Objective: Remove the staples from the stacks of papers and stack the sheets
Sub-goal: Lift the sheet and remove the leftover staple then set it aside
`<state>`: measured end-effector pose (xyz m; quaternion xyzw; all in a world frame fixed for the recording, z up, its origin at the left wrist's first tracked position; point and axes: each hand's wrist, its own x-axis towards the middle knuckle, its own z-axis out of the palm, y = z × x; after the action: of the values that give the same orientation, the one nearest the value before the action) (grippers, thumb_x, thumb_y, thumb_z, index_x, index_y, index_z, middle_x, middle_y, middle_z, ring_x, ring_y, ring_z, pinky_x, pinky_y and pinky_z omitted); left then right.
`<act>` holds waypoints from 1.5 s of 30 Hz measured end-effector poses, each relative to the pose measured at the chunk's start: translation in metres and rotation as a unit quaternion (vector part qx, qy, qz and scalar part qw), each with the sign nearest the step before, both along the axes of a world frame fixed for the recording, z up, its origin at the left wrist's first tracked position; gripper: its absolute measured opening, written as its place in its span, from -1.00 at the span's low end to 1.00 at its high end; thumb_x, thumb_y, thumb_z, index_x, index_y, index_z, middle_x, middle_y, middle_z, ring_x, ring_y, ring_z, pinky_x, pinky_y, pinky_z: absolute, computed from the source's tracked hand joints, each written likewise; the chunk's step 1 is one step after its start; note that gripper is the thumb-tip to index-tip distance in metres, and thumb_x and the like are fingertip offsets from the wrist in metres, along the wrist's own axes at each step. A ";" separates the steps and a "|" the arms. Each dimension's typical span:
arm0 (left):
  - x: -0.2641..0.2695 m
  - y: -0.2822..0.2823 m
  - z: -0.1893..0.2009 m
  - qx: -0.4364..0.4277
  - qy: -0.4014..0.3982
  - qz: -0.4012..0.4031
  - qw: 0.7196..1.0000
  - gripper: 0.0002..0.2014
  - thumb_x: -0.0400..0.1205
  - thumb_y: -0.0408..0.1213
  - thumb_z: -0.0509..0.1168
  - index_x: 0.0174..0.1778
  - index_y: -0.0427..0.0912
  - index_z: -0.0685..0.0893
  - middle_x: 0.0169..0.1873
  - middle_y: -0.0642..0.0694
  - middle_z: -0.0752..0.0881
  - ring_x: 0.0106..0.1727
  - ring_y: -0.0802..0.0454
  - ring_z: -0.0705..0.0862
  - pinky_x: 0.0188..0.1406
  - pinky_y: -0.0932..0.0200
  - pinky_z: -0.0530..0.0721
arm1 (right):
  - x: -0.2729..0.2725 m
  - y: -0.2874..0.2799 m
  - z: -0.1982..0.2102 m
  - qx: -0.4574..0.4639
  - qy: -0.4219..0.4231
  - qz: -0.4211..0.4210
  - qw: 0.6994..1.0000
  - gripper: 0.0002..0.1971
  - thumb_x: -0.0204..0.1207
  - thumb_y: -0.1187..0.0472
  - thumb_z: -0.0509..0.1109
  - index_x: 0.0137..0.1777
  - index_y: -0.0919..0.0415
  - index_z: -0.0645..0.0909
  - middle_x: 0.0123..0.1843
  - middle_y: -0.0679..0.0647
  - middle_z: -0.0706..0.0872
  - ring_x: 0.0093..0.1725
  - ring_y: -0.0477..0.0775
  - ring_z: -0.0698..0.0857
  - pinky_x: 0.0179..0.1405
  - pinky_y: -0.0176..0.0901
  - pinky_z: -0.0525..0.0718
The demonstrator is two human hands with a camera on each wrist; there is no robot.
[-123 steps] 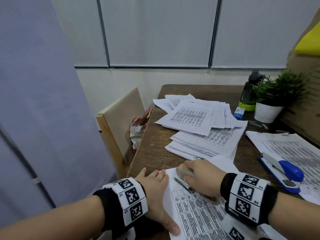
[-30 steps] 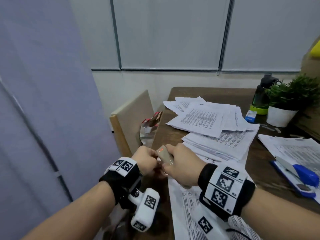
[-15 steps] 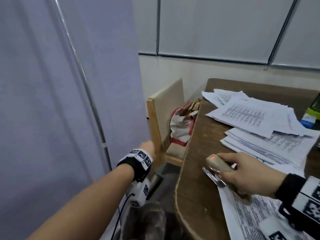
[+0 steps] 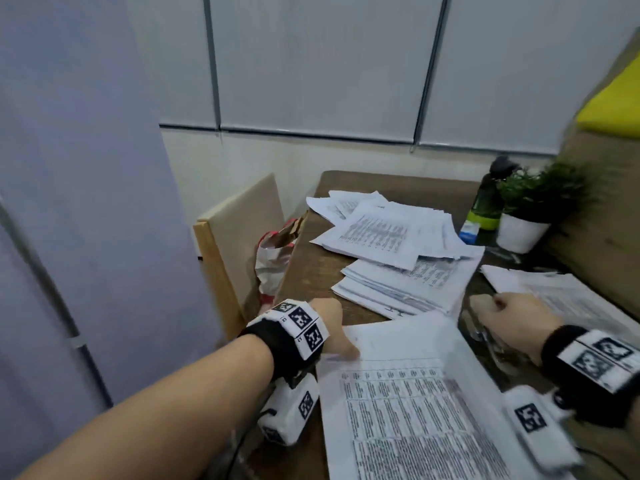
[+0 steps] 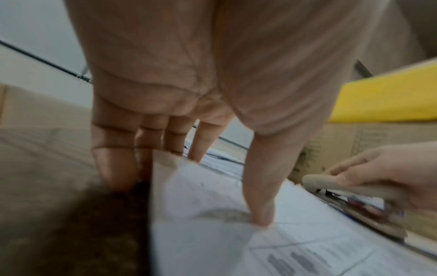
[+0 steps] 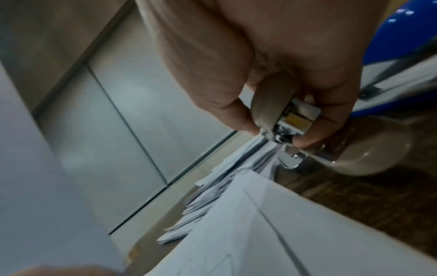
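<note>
Your left hand (image 4: 329,323) sits at the lower centre of the head view, at the upper-left corner of the printed stack of papers (image 4: 415,410) that fills the bottom middle of the frame. In the left wrist view your thumb (image 5: 262,201) stands straight with its tip pressing down on the top sheet, while your fingers (image 5: 113,149) reach down nearly straight just past the sheet's left edge, toward the wooden table (image 4: 311,271); they grip nothing.

Your right hand (image 4: 516,320) is at the right of the head view, just beyond the stack's upper-right corner. Its fingers are curled round the beige staple remover (image 6: 272,104), thumb on one side, fingertips on the other, metal end pointing toward the table. The remover is off the sheet, beside it.
</note>
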<state>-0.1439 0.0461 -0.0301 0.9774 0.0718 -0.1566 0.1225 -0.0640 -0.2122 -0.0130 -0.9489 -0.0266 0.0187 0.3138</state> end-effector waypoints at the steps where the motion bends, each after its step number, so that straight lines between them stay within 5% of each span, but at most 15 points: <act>1: 0.003 -0.005 -0.001 0.012 0.008 0.000 1.000 -0.46 0.45 0.13 0.50 0.16 -0.20 0.61 0.10 -0.11 0.70 0.04 -0.09 0.69 0.00 0.04 0.68 | 0.006 -0.002 -0.004 -0.027 0.023 -0.001 0.999 -0.64 0.67 0.23 0.24 -0.40 0.26 0.37 -0.32 0.13 0.60 -0.21 0.16 0.67 -0.42 -0.20 0.45; 3: 0.008 -0.011 -0.004 0.023 0.013 0.009 1.000 -0.40 0.44 0.07 0.53 0.26 -0.24 0.61 0.14 -0.14 0.72 0.10 -0.11 0.72 0.05 0.01 0.74 | 0.019 0.000 -0.007 -0.099 0.072 0.010 0.992 -0.56 0.71 0.19 0.15 -0.41 0.17 0.10 0.09 0.20 0.67 0.23 0.23 0.66 -0.17 -0.16 0.51; 5: 0.012 -0.013 -0.006 0.012 -0.003 0.022 1.000 -0.45 0.41 0.01 0.54 0.23 -0.16 0.59 0.12 -0.07 0.71 0.07 -0.04 0.70 0.00 0.06 0.71 | 0.033 0.002 -0.011 -0.114 0.056 0.003 0.992 -0.62 0.69 0.13 0.16 -0.37 0.18 0.20 0.36 0.26 0.60 0.37 0.22 0.57 0.04 -0.16 0.55; 7: 0.013 -0.012 -0.003 -0.027 -0.036 0.038 0.998 -0.60 0.39 -0.07 0.56 0.09 -0.05 0.62 -0.06 0.04 0.70 -0.09 0.06 0.67 -0.25 0.23 0.61 | 0.044 -0.006 -0.007 -0.106 -0.009 -0.021 0.994 -0.76 0.57 0.08 0.23 0.04 0.25 0.55 0.43 0.29 0.54 0.41 0.30 0.50 0.20 -0.10 0.56; 10: 0.017 -0.008 0.008 -0.114 -0.095 0.069 0.987 -0.79 0.37 -0.19 0.57 -0.14 0.00 0.72 -0.22 0.07 0.76 -0.19 0.12 0.75 -0.38 0.31 0.61 | 0.057 -0.035 0.004 -0.205 -0.034 -0.039 0.977 -0.54 0.56 0.10 0.24 0.47 0.08 0.42 0.52 0.21 0.37 0.51 0.31 0.30 0.39 0.13 0.41; 14: 0.022 -0.011 0.021 -0.248 -0.172 0.121 0.946 -0.86 0.41 -0.27 0.59 -0.22 -0.04 0.76 -0.31 0.00 0.85 -0.29 0.08 0.82 -0.36 0.28 0.70 | 0.060 -0.069 0.000 -0.303 0.071 -0.020 0.950 -0.64 0.56 -0.03 0.32 0.20 0.23 0.55 0.13 0.16 0.65 0.20 0.20 0.61 0.02 -0.13 0.62; 18: 0.030 -0.017 0.020 -0.357 -0.200 0.155 0.899 -0.89 0.44 -0.37 0.59 -0.25 -0.12 0.80 -0.31 -0.15 0.85 -0.24 -0.16 0.85 -0.16 -0.04 0.82 | 0.053 -0.081 -0.002 -0.253 0.083 -0.021 0.964 -0.79 0.56 0.12 0.40 -0.15 0.24 0.49 -0.29 0.07 0.55 -0.16 0.11 0.59 -0.35 -0.20 0.50; 20: 0.032 -0.019 0.025 -0.390 -0.207 0.151 0.885 -0.87 0.42 -0.39 0.60 -0.25 -0.09 0.81 -0.25 -0.24 0.85 -0.16 -0.28 0.84 0.02 -0.27 0.79 | 0.055 -0.088 0.002 -0.124 0.028 -0.044 0.991 -0.74 0.55 0.11 0.43 -0.22 0.25 0.48 -0.33 0.12 0.56 -0.26 0.11 0.58 -0.38 -0.19 0.48; 22: 0.032 -0.021 0.034 -0.430 -0.214 0.148 0.865 -0.87 0.42 -0.46 0.59 -0.22 -0.20 0.81 -0.23 -0.31 0.84 -0.15 -0.34 0.83 0.03 -0.34 0.76 | 0.053 -0.091 0.013 0.169 0.016 -0.053 0.984 -0.83 0.53 0.18 0.48 -0.11 0.26 0.56 -0.25 0.20 0.64 -0.26 0.15 0.62 -0.40 -0.17 0.53; 25: 0.027 -0.025 0.052 -0.507 -0.230 0.155 0.816 -0.83 0.43 -0.57 0.52 -0.12 -0.36 0.72 -0.27 -0.40 0.80 -0.31 -0.32 0.79 -0.16 -0.28 0.79 | 0.032 -0.082 0.042 0.528 0.045 -0.008 0.848 -0.93 0.55 0.42 0.36 -0.03 0.30 0.58 -0.19 0.22 0.65 -0.28 0.14 0.62 -0.39 -0.08 0.63; 28: 0.021 -0.027 0.069 -0.560 -0.246 0.148 0.777 -0.84 0.45 -0.62 0.44 -0.10 -0.41 0.67 -0.30 -0.44 0.76 -0.43 -0.25 0.76 -0.37 -0.16 0.79 | 0.009 -0.071 0.053 0.614 0.076 0.053 0.784 -0.78 0.54 0.56 0.17 0.09 0.43 0.57 -0.12 0.26 0.64 -0.16 0.22 0.59 -0.24 -0.02 0.64; 31: 0.010 -0.023 0.080 -0.598 -0.252 0.144 0.747 -0.81 0.45 -0.63 0.40 -0.05 -0.41 0.67 -0.28 -0.44 0.79 -0.42 -0.26 0.79 -0.47 -0.09 0.78 | -0.018 -0.066 0.043 0.565 0.115 0.128 0.807 -0.68 0.46 0.64 0.16 0.18 0.47 0.52 -0.03 0.37 0.68 -0.22 0.19 0.72 -0.43 -0.11 0.70; 36: -0.004 -0.016 0.083 -0.621 -0.265 0.139 0.724 -0.54 0.34 -0.46 0.48 0.18 -0.46 0.67 0.01 -0.53 0.76 -0.08 -0.40 0.79 0.01 -0.41 0.74 | -0.042 -0.040 0.024 0.381 0.132 0.250 0.880 -0.52 0.25 0.43 0.41 0.22 0.27 0.58 0.14 0.31 0.77 0.15 0.30 0.75 0.16 0.18 0.73; 40: -0.011 -0.013 0.085 -0.567 -0.324 0.089 0.752 -0.32 0.21 -0.04 0.69 0.16 -0.35 0.71 0.01 -0.38 0.82 -0.04 -0.28 0.82 -0.01 -0.15 0.79 | -0.039 -0.030 0.044 0.364 0.057 0.226 0.902 -0.76 0.48 0.54 0.33 0.01 0.20 0.60 -0.20 0.04 0.82 -0.20 0.00 0.79 -0.23 -0.15 0.74; 45: -0.009 -0.019 0.106 -0.516 -0.414 0.067 0.747 -0.81 0.60 -0.47 0.38 0.13 -0.27 0.71 -0.03 -0.15 0.85 -0.02 0.02 0.83 -0.14 0.25 0.76 | -0.040 -0.021 0.104 0.444 -0.037 0.199 0.873 -0.72 0.50 0.54 0.28 0.16 0.29 0.57 0.09 0.30 0.77 -0.01 0.22 0.75 0.00 0.10 0.75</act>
<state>-0.1533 0.0274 0.0755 0.7268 -0.0123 0.2586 0.6362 -0.1044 -0.2336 0.0913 -0.6845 -0.2323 0.0316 0.6903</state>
